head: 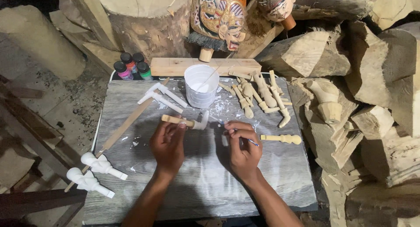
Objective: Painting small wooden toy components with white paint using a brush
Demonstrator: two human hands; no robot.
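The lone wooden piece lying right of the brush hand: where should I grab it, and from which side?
Probably the slim straight end of the wooden piece, coming from above. It lies flat and apart on the grey board, bulbous end toward the wood blocks, plain end toward the right hand, which holds a brush.
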